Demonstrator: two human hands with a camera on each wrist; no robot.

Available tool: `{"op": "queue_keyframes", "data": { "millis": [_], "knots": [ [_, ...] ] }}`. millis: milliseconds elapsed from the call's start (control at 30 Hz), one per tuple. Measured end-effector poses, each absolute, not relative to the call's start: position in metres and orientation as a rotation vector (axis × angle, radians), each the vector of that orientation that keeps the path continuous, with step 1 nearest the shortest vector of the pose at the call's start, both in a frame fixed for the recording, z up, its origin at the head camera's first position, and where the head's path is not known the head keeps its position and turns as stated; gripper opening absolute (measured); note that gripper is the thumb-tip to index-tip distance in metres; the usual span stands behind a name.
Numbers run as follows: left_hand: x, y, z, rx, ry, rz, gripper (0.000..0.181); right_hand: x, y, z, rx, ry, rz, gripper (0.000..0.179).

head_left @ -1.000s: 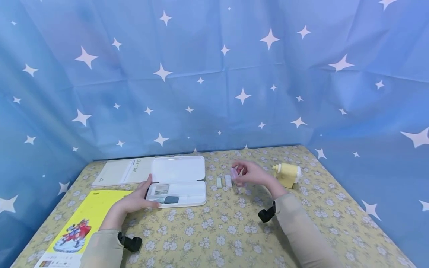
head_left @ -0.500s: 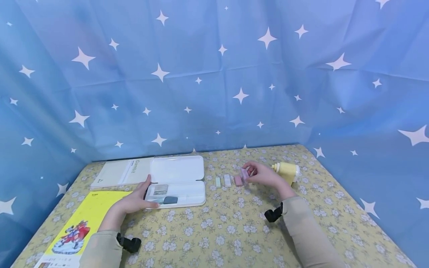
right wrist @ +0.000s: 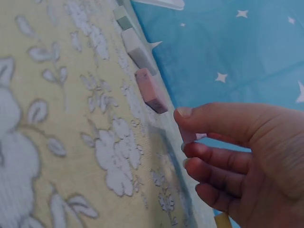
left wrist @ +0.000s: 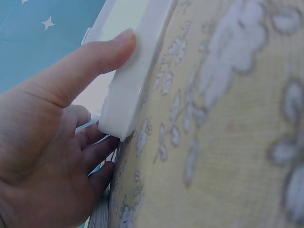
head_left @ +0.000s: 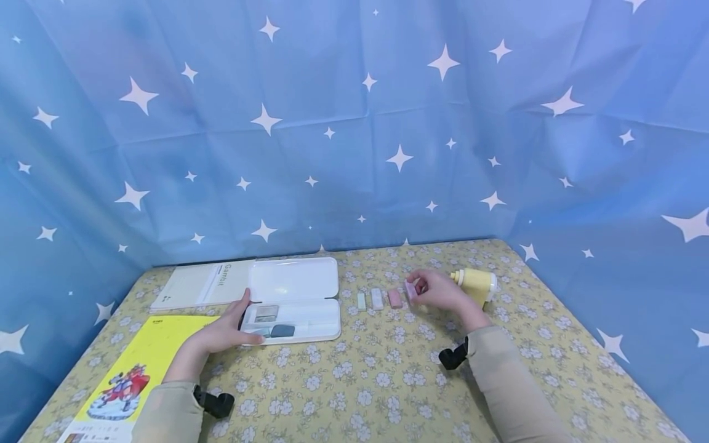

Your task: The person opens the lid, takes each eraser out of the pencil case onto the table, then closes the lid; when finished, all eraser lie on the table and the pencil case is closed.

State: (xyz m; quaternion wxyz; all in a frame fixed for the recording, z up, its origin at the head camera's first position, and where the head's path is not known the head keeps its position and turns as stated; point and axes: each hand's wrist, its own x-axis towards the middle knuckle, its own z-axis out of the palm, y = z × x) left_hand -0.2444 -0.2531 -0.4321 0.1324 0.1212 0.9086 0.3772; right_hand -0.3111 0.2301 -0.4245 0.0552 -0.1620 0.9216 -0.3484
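In the head view my right hand (head_left: 440,292) pinches a lilac eraser (head_left: 410,291) between thumb and fingers, low over the flowered cloth. To its left, a pink eraser (head_left: 394,298), a whitish eraser (head_left: 377,299) and a pale green eraser (head_left: 361,301) lie in a row. The right wrist view shows the lilac piece (right wrist: 190,137) mostly hidden by the thumb. My left hand (head_left: 224,329) grips the left end of an open white pencil case (head_left: 321,331), thumb on its front wall. Inside the case are a greyish square piece (head_left: 267,312) and a dark grey piece (head_left: 283,331).
Right of the right hand stands a yellow object (head_left: 475,288) with a white end and a small knob. A pale notebook (head_left: 194,286) lies behind the left hand, partly beside the lid. A yellow picture book (head_left: 160,344) lies at the left. A blue starry curtain (head_left: 354,184) borders the table.
My right hand has moved right with the lilac eraser, past the pink one, which now shows fully, and has come down slightly. The left hand stays at the pencil case.
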Motion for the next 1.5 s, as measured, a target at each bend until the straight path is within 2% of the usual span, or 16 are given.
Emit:
{"op": "queue_keyframes", "data": {
  "millis": [200, 500, 1033, 1333, 1500],
  "knots": [
    [-0.244, -0.252, -0.432, 0.354, 2.636, 1.085, 0.12, -0.309, 0.226, -0.425, -0.449, 2.845, -0.951, 0.047],
    [-0.244, -0.253, -0.432, 0.353, 2.638, 1.088, 0.121, -0.307, 0.223, -0.424, -0.463, 2.911, -0.814, 0.043],
    [-0.245, -0.254, -0.434, 0.343, 2.642, 1.09, 0.121, -0.307, 0.22, -0.424, -0.435, 2.889, -0.817, 0.048],
    [-0.245, -0.254, -0.433, 0.336, 2.627, 1.089, 0.121, -0.304, 0.218, -0.411, -0.451, 2.848, -0.882, 0.055],
    [-0.245, -0.254, -0.433, 0.346, 2.627, 1.084, 0.121, -0.303, 0.214, -0.4, -0.494, 2.85, -0.887, 0.049]
  ]
}}
